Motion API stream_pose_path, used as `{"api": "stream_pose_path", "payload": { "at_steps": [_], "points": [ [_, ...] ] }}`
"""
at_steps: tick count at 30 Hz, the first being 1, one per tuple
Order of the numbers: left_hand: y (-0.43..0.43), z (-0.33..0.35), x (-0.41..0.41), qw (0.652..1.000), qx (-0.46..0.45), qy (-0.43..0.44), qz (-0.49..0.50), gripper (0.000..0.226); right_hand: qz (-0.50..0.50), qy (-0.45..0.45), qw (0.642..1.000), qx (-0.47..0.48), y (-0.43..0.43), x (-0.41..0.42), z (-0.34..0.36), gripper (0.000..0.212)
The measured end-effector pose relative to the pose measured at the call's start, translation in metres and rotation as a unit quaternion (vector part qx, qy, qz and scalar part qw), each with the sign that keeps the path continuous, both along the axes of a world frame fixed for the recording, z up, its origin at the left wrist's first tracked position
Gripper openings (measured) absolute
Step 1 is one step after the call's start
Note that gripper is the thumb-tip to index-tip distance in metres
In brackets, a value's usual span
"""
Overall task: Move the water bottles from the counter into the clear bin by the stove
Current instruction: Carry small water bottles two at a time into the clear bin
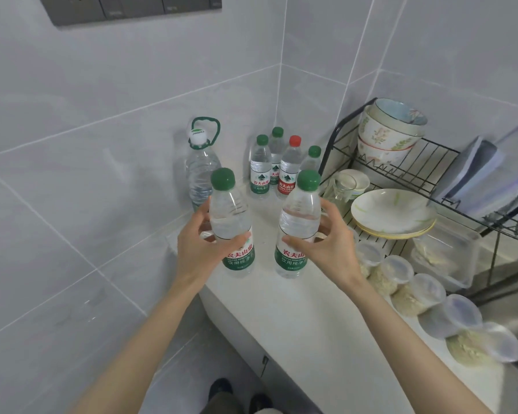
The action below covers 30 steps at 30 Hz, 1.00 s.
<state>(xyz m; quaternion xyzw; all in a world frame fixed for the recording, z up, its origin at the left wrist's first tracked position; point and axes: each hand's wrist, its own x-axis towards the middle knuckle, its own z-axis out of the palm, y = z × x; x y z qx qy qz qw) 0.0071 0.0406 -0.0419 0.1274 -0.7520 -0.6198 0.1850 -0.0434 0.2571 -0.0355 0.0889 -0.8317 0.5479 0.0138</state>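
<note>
In the head view we have a bottle in each hand. Our left hand (199, 245) wraps the left bottle (230, 216) at mid-body, thumb across the front and fingers curled behind, clamped on it. Our right hand (328, 243) grips the right bottle (298, 222) the same way. Both bottles are upright near the counter's (281, 312) front edge; we cannot tell whether their bases rest on it or are just lifted.

We judge this as the pick-up of one pair, with the task far from done. Four small bottles (260, 167) stand clustered in the back corner, and a large handled bottle (199, 171) stands along the left edge. Next we need to lift and carry the pair to the bin, but neither stove nor bin can be picked out here.

Both held labels read 农夫山泉 in red above 饮用纯净水 on a green band. One corner bottle has a red cap and a red label. The print on the large bottle's white cap is too small to read.
</note>
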Motion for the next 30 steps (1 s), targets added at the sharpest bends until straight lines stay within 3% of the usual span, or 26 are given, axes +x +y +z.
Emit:
{"api": "stream_pose_path", "payload": {
  "at_steps": [14,20,30],
  "points": [
    [0.009,0.045,0.061,0.987,-0.038,0.048,-0.151,0.069,-0.090,0.056,0.994,-0.037,0.004,0.119,0.053,0.073],
    [0.025,0.058,0.105,0.965,-0.050,0.054,-0.251,0.058,-0.168,0.064,0.983,-0.033,0.015,0.194,0.069,0.070],
    [0.099,0.067,0.174,0.915,-0.045,0.071,-0.394,0.075,-0.340,0.081,0.937,-0.001,0.069,0.342,0.083,0.073]
  ]
}}
